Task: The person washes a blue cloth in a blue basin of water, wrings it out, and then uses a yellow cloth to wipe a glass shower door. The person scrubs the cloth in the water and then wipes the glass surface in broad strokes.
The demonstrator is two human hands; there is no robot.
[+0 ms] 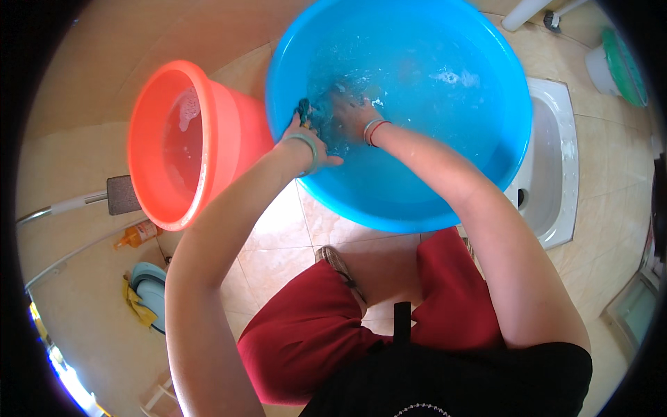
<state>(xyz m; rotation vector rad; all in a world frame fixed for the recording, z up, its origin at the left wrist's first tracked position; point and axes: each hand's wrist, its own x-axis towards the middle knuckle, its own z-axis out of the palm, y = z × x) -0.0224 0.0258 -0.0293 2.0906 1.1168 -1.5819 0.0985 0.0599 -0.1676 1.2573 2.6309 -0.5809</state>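
Note:
A large blue basin (408,221) holds cloudy water with patches of suds. At its left rim is my left hand (308,142), a pale bangle on the wrist. Its fingers are closed on a dark green piece of wet cloth (303,110), while the thumb sticks out to the right. Just right of it, my right hand (351,117), with red and pale bands at the wrist, dips into the water. Splashes and motion smear its fingers, so their grip cannot be made out. Dark material shows under the water between the hands; its extent is hidden.
A coral-pink bucket (236,125) with sudsy water stands left of the basin. To the right lies a white squat-toilet pan (566,167). A white bucket with a green lid (618,68) sits far right. An orange bottle (139,234) and pale blue basins (149,292) are at left.

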